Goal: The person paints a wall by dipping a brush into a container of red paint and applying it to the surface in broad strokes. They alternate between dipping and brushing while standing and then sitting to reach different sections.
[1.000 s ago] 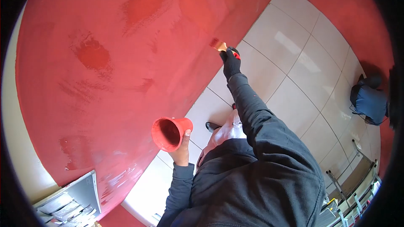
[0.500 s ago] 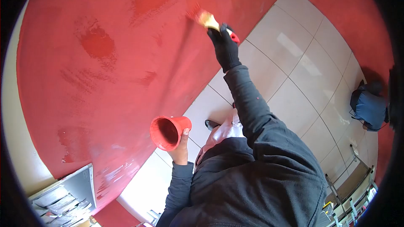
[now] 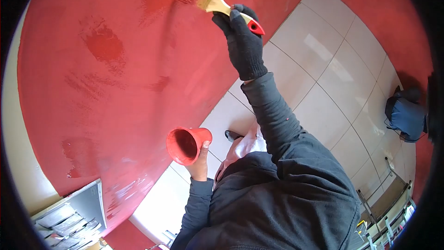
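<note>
My right hand (image 3: 244, 41), in a black glove, is closed round the handle of a paintbrush (image 3: 213, 1). The brush has a pale wooden handle with a red end, and its red-coated bristles are at the red wall (image 3: 138, 65), beside a darker wet patch of paint. Lower down, my bare left hand (image 3: 200, 164) is wrapped round a red cup (image 3: 188, 145). The cup is tilted with its mouth toward the wall, and its inside looks dark red. Whether bristles press on the wall is hard to tell.
Another person (image 3: 406, 115) in dark blue is low by the far red wall at the right. Pale floor tiles (image 3: 323, 65) run between the walls. A metal ladder (image 3: 388, 203) lies at bottom right. A grey-framed panel (image 3: 74, 213) stands at bottom left.
My right hand and the brush have moved up and left along the wall, toward the upper wet patch. My left hand and the cup have hardly moved.
</note>
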`<state>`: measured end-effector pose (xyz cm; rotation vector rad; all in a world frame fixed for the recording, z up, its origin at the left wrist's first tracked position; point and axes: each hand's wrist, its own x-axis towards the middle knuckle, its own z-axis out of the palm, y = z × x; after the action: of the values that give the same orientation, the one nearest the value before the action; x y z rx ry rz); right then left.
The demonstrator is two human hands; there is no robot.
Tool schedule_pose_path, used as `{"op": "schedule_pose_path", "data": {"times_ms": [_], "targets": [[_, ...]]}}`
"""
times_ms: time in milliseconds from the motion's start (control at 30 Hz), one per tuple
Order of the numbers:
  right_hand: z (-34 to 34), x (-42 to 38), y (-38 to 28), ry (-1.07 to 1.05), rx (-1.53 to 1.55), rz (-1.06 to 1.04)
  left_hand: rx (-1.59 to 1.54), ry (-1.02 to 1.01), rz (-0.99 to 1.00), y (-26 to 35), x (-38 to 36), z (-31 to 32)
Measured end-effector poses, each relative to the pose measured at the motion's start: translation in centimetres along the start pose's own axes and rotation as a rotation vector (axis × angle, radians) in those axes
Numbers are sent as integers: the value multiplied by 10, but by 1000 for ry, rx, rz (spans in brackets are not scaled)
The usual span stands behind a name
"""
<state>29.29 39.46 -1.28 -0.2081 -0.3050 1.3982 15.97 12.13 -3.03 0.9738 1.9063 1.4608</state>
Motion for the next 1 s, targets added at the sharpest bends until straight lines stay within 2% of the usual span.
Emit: {"op": "schedule_pose_path", "data": {"times_ms": [100, 167, 300, 367, 400, 467, 633, 667, 733, 800, 867, 933, 1000], "targets": [[-30, 2, 22, 47, 11, 41, -32, 2, -32, 0, 0, 1], [-93, 0, 55, 159, -55, 129, -71, -4, -15, 3, -1, 5], [-221, -23, 92, 480, -171, 137, -75, 19, 14, 4, -4, 3], [-228, -19, 94, 532, -261, 129, -45, -11, -22, 7, -6, 1], [-217, -18, 89, 590, -354, 120, -43, -11, -22, 7, -6, 1], [-192, -3, 89, 443, -285, 84, -23, -12, -26, 8, -7, 1], [-20, 6, 11, 67, -89, 40, 11, -13, -5, 5, -5, 1], [-8, 9, 1, 69, -93, 44, 35, -16, 6, 4, -6, 0], [6, 15, -11, -77, 53, -30, 22, -19, 3, 0, -5, -1], [-28, 24, 9, -36, 25, -26, 2, -23, 12, 0, -3, 1], [-102, 27, 39, 64, -262, 33, -22, -22, 14, 3, -4, 4], [-175, 18, 64, 293, -82, 66, -14, -3, 30, 0, -6, 2], [-216, 12, 67, 528, -306, 78, -3, 17, 44, -4, -7, 0]]}}
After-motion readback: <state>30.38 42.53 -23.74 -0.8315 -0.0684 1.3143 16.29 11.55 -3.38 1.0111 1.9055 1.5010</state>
